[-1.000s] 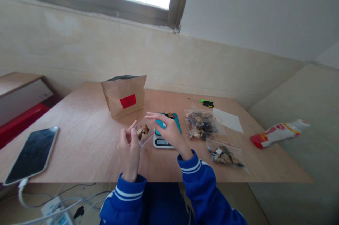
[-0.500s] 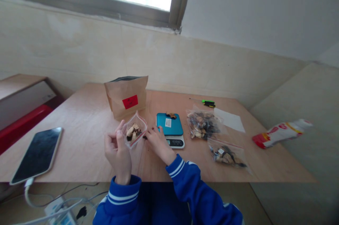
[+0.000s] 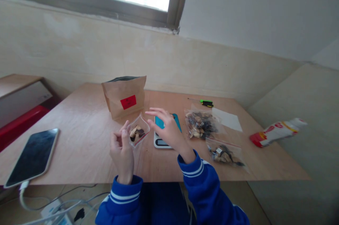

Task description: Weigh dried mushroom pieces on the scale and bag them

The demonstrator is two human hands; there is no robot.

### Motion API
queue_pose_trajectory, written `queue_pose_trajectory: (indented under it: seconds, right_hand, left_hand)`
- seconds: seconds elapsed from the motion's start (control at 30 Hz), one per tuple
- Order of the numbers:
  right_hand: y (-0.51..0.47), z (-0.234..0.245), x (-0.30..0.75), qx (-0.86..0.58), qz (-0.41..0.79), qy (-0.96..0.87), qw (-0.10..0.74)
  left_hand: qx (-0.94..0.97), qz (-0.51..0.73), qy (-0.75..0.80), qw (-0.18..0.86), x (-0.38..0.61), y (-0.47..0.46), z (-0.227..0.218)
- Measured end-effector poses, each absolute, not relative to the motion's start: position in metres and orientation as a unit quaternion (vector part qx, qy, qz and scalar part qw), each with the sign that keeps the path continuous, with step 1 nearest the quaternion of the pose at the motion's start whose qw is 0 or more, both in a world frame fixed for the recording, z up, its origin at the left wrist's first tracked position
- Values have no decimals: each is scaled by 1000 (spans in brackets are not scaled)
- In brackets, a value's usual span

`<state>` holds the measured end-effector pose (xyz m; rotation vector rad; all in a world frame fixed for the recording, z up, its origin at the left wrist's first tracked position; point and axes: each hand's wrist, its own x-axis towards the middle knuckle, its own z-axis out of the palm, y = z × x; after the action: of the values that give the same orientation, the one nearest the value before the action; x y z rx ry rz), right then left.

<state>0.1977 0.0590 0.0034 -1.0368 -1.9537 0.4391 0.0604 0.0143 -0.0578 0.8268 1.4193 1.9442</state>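
Note:
My left hand [image 3: 122,151] pinches the left edge of a small clear zip bag [image 3: 139,131], which is open and has dried mushroom pieces [image 3: 136,133] inside. To the right, my right hand [image 3: 166,128] is raised over a kitchen scale [image 3: 159,143] with a blue top, fingers stretched out toward the bag's mouth and nothing visible in them. The hand hides most of the scale's platform. Behind the small bag stands an upright brown paper pouch [image 3: 124,94] with a red label, its top open.
Two filled clear bags, a larger one [image 3: 202,124] and a smaller one [image 3: 225,155], lie right of the scale. Beyond them are white paper [image 3: 227,119], screwdrivers [image 3: 206,102] and a leaning bottle [image 3: 277,132]. A tablet [image 3: 33,156] on a charging cable lies at the left edge.
My right hand has lifted from beside the zip bag and moved right over the scale, its fingers now straightened. The left hand still holds the bag, shifted slightly right.

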Motion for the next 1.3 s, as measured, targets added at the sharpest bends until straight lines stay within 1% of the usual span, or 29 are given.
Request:
queue_pose_trajectory:
  seconds: [0.07,0.13,0.2,0.33,0.5,0.63,0.77,0.97,1.3]
  right_hand:
    - [68,-4,207,-432,178,-769,437]
    - [86,-23,222,-478,150,-757,420]
    - [105,-46,239,-548,98,-757,341]
    - [130,-83,261,-572,87,-766,281]
    - [135,-92,268,-590,62,-763,257]
    - [135,-90,272,-602,56,-752,264]
    - [135,-93,275,-592,75,-751,285]
    - [133,-96,279,-579,105,-734,338]
    - [114,-100,282,-554,129,-733,373]
  left_hand:
    - [314,728,532,297,59,13,-57]
    - [313,728,531,300,56,12,-56]
    - [311,728,530,303,54,11,-55]
    - [313,727,524,315,55,10,-52]
    - [307,728,501,353,62,8,-44]
    - [298,731,476,388,66,8,-39]
    - [291,730,465,407,65,7,-37]
    - [298,727,469,403,62,4,-36]
    - [303,727,468,402,60,1,-40]
